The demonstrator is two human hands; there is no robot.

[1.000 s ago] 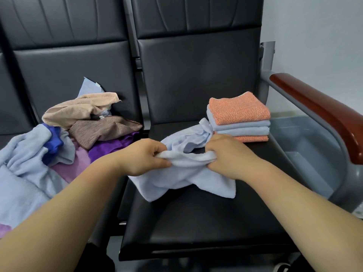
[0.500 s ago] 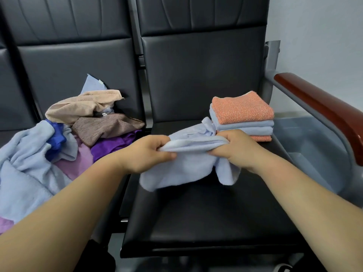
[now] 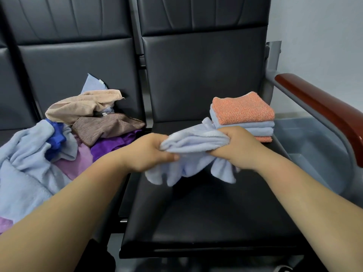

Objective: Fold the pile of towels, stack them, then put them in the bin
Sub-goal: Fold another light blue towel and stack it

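Pale blue terry towel [image 3: 194,143], bunched into a soft roll, is held just above the black padded seat [image 3: 206,216], corners hanging. Each end is gripped with curled fingers: left hand [image 3: 149,152], right hand [image 3: 236,148]. Folded stack [image 3: 243,112] sits just behind.

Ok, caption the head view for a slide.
Left hand and right hand grip a blue towel over the seat, folded stack beside.

A crumpled light-blue towel [image 3: 193,147] hangs bunched at frame centre. The unfolded pile [image 3: 59,148] sprawls left, the folded stack [image 3: 243,114] sits centre-right, and the grey bin [image 3: 318,148] is far right.
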